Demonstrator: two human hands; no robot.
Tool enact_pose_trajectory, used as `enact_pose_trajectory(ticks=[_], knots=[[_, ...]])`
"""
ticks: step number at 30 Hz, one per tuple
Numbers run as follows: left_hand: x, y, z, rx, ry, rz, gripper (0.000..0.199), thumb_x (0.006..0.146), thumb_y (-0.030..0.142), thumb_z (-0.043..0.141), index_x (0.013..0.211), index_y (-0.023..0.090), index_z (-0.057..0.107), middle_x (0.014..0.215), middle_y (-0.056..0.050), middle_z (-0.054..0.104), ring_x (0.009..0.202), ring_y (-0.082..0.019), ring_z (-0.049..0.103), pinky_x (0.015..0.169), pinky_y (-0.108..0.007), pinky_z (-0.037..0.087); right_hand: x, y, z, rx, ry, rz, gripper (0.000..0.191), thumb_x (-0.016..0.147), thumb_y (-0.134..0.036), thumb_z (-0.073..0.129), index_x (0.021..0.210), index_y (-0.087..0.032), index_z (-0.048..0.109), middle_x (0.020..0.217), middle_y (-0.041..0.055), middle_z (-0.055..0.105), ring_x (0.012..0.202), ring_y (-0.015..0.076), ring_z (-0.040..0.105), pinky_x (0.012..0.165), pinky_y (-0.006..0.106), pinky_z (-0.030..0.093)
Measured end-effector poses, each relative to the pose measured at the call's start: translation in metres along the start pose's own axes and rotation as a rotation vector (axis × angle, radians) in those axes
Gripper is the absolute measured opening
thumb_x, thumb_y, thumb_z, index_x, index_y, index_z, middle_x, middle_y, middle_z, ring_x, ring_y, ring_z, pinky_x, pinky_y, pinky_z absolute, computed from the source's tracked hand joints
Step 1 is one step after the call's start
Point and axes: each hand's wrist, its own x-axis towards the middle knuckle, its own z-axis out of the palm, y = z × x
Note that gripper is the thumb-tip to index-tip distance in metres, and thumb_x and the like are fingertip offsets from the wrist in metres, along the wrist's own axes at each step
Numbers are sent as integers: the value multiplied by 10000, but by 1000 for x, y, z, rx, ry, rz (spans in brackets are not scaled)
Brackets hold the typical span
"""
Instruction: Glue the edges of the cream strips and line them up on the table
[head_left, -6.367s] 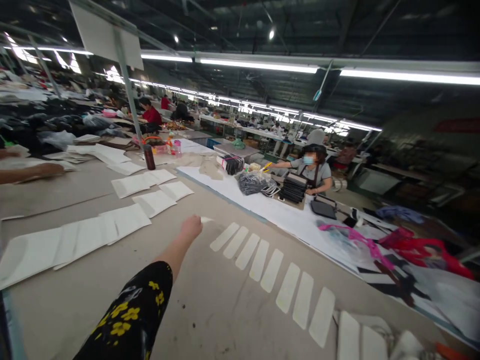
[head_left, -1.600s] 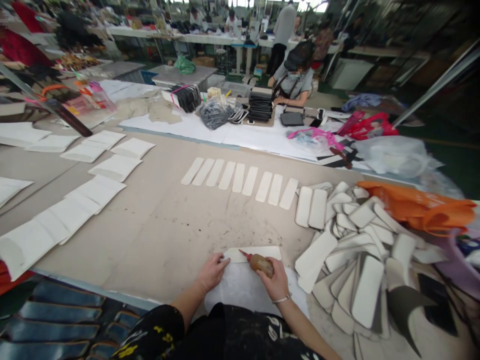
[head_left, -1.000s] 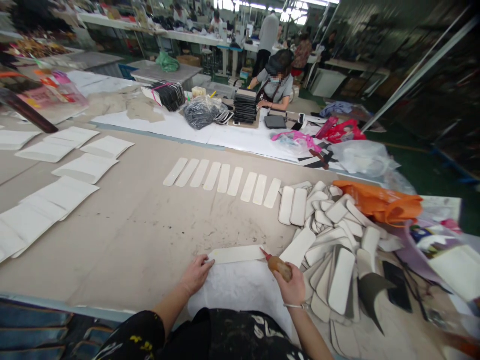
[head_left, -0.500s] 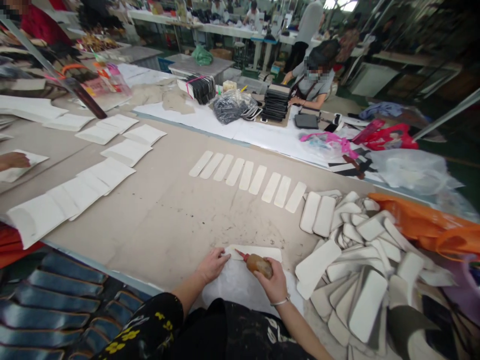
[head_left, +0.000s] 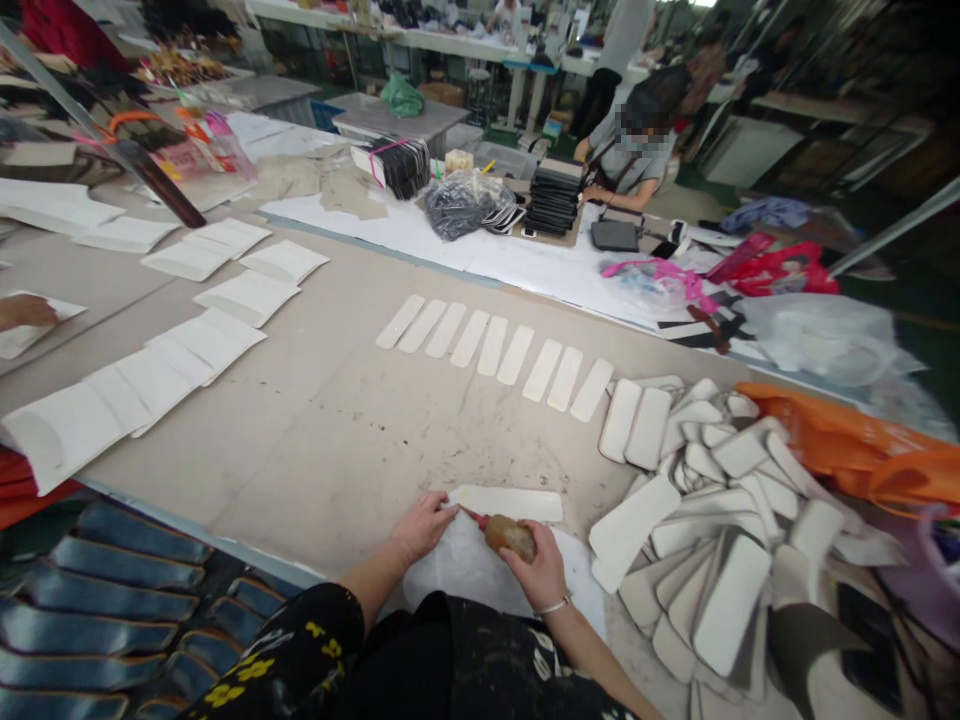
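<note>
A rounded, oblong white piece [head_left: 517, 503] lies crosswise in front of me on the table. My left hand [head_left: 422, 526] is at its left end, thumb and fingertips closed on the edge. In my right hand [head_left: 546, 566] is a glue bottle [head_left: 511, 538], amber-brown with a red nozzle, its fingers wrapped round the body. The bottle is tilted so that the nozzle points left, its tip at the piece's left end near my left fingertips. Beneath my hands lies a white sheet [head_left: 495, 580]. Whether glue is coming out is too small to tell.
Beyond my hands is a slanted row of similar white pieces [head_left: 472, 340]. A loose heap of padded pieces [head_left: 720, 500] fills the right side beside an orange bag [head_left: 840, 425]. White panels [head_left: 112, 400] overlap at left, near another person's hand [head_left: 26, 311]. A co-worker [head_left: 637, 140] sits across the table.
My right hand has moved the bottle slightly left and down, bringing its nozzle tip closer to my left fingertips. The left hand stays at the piece's end. The camera view has shifted slightly.
</note>
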Motion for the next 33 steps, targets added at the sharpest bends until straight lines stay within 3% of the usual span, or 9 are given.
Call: enact_pose_trajectory(ticks=[4,9,15,19,23,30,33], knots=[[1,-3,0,24,5,22,314,940,250,460,1167,236,676,1174,-95,551,1021,-220,503,951,-412,469,-5,2,-9,-20,41,20,401,657,-325,743,1020,-216,613,986,75,672,946,280,634,871,456,538],[1,-10,4,42,34,68,313,940,261,456,1157,222,679,1165,-112,547,980,-222,524,919,-413,484,-12,20,-41,-60,106,77,402,680,-370,722,1026,-191,622,997,96,668,957,291,620,886,490,521],[2,-12,5,45,54,84,324,947,280,435,1166,223,667,1160,-108,546,955,-215,532,916,-417,491,-27,54,-84,-150,282,229,506,663,-475,697,1030,-133,633,981,139,653,925,333,614,860,548,511],[2,-13,6,35,56,71,318,946,294,437,1156,226,667,1158,-102,550,951,-211,526,919,-413,491,-33,61,-97,-189,379,269,496,667,-508,680,1023,-166,639,963,136,642,918,352,611,863,574,506],[3,-15,7,46,51,68,318,937,290,449,1155,223,671,1165,-107,555,960,-216,527,919,-415,489,-33,50,-86,-125,393,228,492,686,-489,696,1056,-175,617,1008,135,637,952,339,617,876,550,515],[2,-17,7,83,73,93,344,943,298,427,1162,216,679,1142,-114,563,930,-211,539,898,-408,500,-9,16,-28,18,180,59,422,671,-333,738,1047,-181,621,992,82,667,949,271,628,879,468,537],[3,-15,6,69,81,88,339,943,317,434,1154,223,681,1135,-107,568,926,-210,546,900,-405,502,-4,14,-22,9,146,48,419,666,-302,735,1051,-189,616,984,75,663,954,264,617,886,451,531]])
